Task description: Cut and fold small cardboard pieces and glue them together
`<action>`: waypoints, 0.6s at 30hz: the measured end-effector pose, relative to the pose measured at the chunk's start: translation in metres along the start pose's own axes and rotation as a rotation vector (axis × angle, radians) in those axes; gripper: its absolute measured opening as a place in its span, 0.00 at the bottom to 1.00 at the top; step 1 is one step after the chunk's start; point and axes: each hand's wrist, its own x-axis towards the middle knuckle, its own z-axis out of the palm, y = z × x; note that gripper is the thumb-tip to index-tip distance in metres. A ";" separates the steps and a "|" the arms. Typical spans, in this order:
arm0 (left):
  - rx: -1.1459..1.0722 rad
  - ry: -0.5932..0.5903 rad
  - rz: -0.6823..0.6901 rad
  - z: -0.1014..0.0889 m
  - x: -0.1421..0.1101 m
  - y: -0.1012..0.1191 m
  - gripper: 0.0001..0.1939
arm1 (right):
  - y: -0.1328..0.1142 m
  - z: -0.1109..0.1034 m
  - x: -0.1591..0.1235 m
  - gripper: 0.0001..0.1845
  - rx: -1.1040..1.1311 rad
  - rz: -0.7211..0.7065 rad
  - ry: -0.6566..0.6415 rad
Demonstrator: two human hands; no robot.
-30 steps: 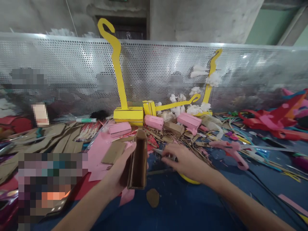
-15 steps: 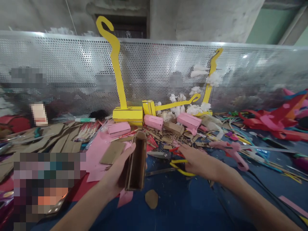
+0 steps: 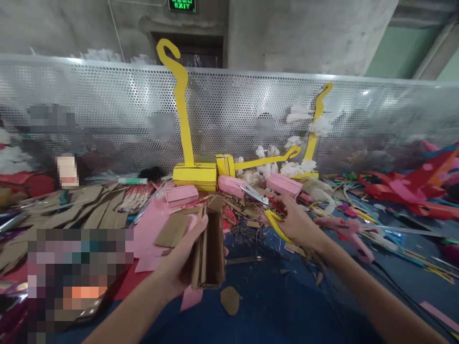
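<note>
My left hand (image 3: 186,253) is wrapped round an open, trough-shaped cardboard box (image 3: 214,251), its hollow side facing me. In my right hand (image 3: 297,222) is a pair of scissors (image 3: 256,193) with red and yellow on the handles. Their metal blades point up and left, over the cardboard scraps (image 3: 251,212) and near a pink box (image 3: 231,186). Below the cardboard box lies a rounded piece of cardboard (image 3: 230,301). Beside my left hand a flat cardboard piece (image 3: 172,230) rests on pink sheet (image 3: 147,239).
Yellow hook-topped pieces on boxes (image 3: 195,176) stand before a perforated metal panel (image 3: 222,110). Cotton tufts (image 3: 292,168) and pink boxes (image 3: 284,185) sit along the back. A pink glue gun (image 3: 346,229) lies right, with its cable. Cardboard strips (image 3: 82,205) cover the left.
My right hand has raised the scissors from low over the blue surface, moving them up and slightly right. The cardboard box in my left hand has turned a little. The view has tilted upward.
</note>
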 end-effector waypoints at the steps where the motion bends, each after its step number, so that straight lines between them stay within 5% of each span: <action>1: -0.023 -0.028 0.000 -0.001 0.000 0.000 0.26 | -0.001 0.004 -0.002 0.27 0.034 0.005 -0.041; 7: -0.137 -0.071 0.027 -0.001 0.005 0.001 0.21 | -0.021 0.007 -0.013 0.35 0.147 0.003 -0.178; 18: -0.077 -0.106 0.062 -0.006 0.006 0.005 0.20 | -0.037 0.002 -0.020 0.31 0.143 -0.019 -0.113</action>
